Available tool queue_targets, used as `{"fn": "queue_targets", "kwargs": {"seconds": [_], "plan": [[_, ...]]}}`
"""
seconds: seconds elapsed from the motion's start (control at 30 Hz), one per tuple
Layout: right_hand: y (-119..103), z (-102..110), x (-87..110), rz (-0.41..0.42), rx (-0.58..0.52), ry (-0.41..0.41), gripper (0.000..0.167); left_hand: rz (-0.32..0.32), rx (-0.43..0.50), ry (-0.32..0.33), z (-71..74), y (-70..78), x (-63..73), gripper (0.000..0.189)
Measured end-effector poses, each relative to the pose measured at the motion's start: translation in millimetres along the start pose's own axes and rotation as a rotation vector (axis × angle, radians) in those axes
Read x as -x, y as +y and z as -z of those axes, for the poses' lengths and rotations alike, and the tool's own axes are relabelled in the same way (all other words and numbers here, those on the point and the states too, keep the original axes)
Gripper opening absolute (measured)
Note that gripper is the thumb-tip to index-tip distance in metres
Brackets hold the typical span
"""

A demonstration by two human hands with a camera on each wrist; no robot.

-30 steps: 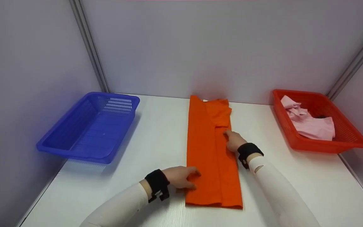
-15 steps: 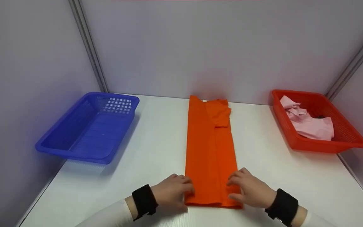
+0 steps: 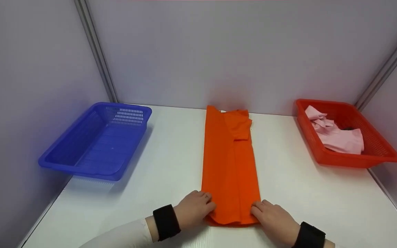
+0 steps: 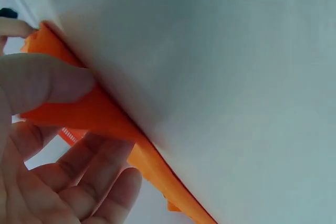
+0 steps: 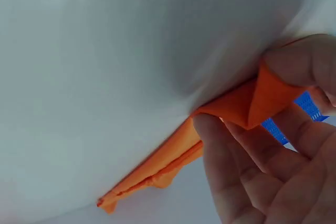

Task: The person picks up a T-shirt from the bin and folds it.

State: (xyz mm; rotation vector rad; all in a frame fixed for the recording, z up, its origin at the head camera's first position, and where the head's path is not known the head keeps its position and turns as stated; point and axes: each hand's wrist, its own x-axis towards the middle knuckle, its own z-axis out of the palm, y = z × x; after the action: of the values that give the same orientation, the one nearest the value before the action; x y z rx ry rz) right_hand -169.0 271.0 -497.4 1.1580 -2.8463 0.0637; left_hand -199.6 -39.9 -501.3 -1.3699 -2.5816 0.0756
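An orange short-sleeved shirt (image 3: 222, 162) lies folded lengthwise on the white table, its sleeve laid over at the far end. At the near left corner of the hem, my left hand (image 3: 195, 208) pinches the cloth. My right hand (image 3: 277, 220) grips the near right corner. In the left wrist view the thumb (image 4: 52, 80) lies on the orange fabric (image 4: 84, 109), with fingers on its other side. The right wrist view has a turned-up corner of the shirt (image 5: 270, 98) between thumb and fingers. The hem between both hands curves slightly off the table.
A blue plastic basket (image 3: 81, 169) stands on the left of the table (image 3: 171, 148). On the right is a red basket (image 3: 350, 161) holding pink cloth (image 3: 343, 139) and a small dark item. Pale walls close in the back and sides.
My right hand has come from the shirt's right side down to its near right corner. The left hand has shifted slightly to the near left corner. Both have taken hold of the hem.
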Motion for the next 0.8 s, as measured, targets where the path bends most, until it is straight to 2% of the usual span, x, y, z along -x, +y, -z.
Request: {"fn": "queue_targets", "kwargs": {"seconds": [0.13,0.3,0.47,0.57,0.67,0.8], "plan": [[1.1,-1.3,-1.3,-0.010,0.000,-0.029,0.027,0.026,0.024,-0.005,-0.6,-1.9,-5.0,0.009],[4.3,-4.0,-2.0,-0.011,-0.004,0.000,0.031,0.128,0.212,0.032,2.7,-10.1,-10.5,0.002],[8.2,-9.3,-3.8,0.053,0.089,0.085,0.031,0.212,0.392,0.051,4.8,-17.5,-12.7,0.014],[10.1,-11.9,-4.0,0.074,0.110,0.116,0.033,0.216,0.449,0.065,3.9,-19.7,-12.3,0.017],[13.0,-10.8,-3.8,0.092,0.091,0.127,0.031,0.189,0.456,0.065,3.4,-22.3,-11.1,0.012],[20.8,0.0,-4.0,0.075,-0.065,0.087,0.025,0.123,0.470,0.015,6.9,-26.6,-9.3,0.004]]}}
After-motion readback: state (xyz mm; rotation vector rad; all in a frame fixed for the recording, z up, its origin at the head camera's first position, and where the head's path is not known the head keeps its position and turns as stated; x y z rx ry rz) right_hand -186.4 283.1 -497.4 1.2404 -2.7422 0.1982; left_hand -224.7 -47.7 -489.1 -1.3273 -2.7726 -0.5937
